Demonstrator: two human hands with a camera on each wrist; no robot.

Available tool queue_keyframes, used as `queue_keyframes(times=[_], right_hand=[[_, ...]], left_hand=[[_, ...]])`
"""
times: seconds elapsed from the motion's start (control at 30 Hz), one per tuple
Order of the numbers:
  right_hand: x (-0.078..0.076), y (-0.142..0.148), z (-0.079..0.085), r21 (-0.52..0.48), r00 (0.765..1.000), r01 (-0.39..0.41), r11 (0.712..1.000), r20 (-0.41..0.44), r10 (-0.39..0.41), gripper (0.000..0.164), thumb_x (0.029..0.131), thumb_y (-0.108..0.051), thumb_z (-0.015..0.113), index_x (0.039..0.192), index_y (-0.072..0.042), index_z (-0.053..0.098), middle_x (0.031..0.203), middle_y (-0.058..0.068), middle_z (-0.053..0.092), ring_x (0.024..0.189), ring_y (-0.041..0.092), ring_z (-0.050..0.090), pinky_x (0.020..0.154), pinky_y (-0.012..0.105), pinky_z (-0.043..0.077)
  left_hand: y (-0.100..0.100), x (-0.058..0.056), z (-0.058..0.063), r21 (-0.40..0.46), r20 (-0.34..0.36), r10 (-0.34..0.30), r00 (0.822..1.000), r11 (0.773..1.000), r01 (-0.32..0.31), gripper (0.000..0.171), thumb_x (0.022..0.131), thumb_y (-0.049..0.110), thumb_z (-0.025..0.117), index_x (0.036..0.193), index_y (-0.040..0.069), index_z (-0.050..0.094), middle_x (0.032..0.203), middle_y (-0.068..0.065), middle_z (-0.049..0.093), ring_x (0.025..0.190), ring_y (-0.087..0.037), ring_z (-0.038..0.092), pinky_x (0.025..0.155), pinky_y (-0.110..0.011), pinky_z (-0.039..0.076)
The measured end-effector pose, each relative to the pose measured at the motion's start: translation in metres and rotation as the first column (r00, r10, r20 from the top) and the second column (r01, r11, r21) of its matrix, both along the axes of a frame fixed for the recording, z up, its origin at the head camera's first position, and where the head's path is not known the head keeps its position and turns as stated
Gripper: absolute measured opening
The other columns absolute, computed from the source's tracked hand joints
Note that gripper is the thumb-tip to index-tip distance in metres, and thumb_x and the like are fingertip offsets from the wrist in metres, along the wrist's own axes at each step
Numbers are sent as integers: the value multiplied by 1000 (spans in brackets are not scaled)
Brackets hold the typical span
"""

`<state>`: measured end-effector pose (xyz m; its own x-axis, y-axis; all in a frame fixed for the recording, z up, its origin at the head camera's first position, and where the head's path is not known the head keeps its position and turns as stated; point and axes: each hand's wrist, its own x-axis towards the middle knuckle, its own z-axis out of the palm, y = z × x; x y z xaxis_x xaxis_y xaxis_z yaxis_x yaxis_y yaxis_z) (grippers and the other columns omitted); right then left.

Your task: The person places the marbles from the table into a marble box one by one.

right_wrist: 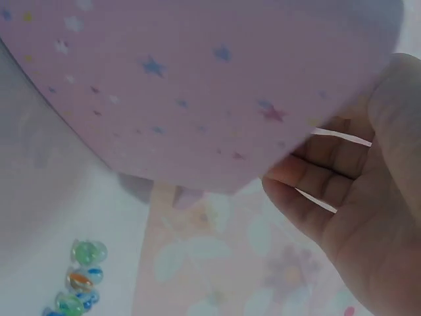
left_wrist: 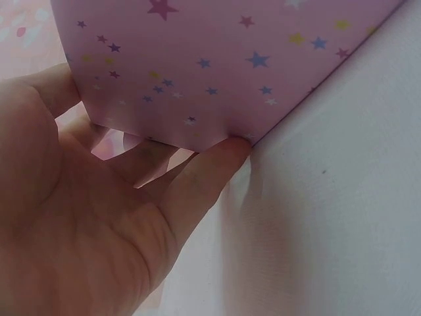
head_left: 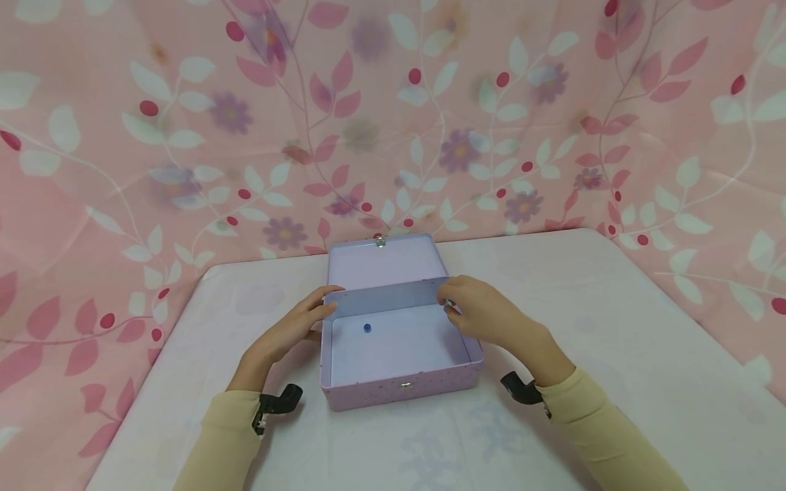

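Note:
A lilac tin box (head_left: 402, 392) with small stars stands open, its lid (head_left: 389, 262) tipped back. Inside lies one blue marble (head_left: 367, 328), toward the left. My left hand (head_left: 295, 324) holds the box's left side, thumb and a finger at the rim; the left wrist view shows the lower fingers (left_wrist: 210, 178) against the starred wall. Over the box's right rear part, my right hand (head_left: 485, 310) pinches a small shiny marble (head_left: 449, 303), mostly covered by the fingers. From the right wrist view, the other fingers (right_wrist: 309, 178) curl beside the outer wall.
Several glass marbles (right_wrist: 82, 276) with green, orange and blue swirls lie in a row on the white tablecloth (head_left: 614, 341); in the head view they do not show. A pink flowered cloth (head_left: 393, 116) hangs behind the table and along its sides.

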<state>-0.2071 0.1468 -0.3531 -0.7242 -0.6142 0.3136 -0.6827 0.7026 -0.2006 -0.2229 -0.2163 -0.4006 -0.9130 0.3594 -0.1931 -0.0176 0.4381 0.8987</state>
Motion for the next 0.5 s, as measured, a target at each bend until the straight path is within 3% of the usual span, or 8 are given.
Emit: queue_keyframes(times=[0.17,0.5], right_hand=[[0,-10,-10,24,998,-53,998,-13,53,13,85,-1,71,94,-11,69,91,-2,66,84,13,60,76,30,55],[5,-26,-29,128,995,-74,989,78,65,10,87,-5,71,94,-12,71,90,-4,67,83,12,62,74,29,55]], left_hand=[[0,0,0,-6,3,2,1000,1000,-2,45,104,49,43,148,39,36,164,-2,20,150,-41,24,104,-57,48],[-1,0,0,4,0,-6,1000,1000,6,45,104,49,42,148,39,36,162,-1,25,148,-40,29,103,-57,48]])
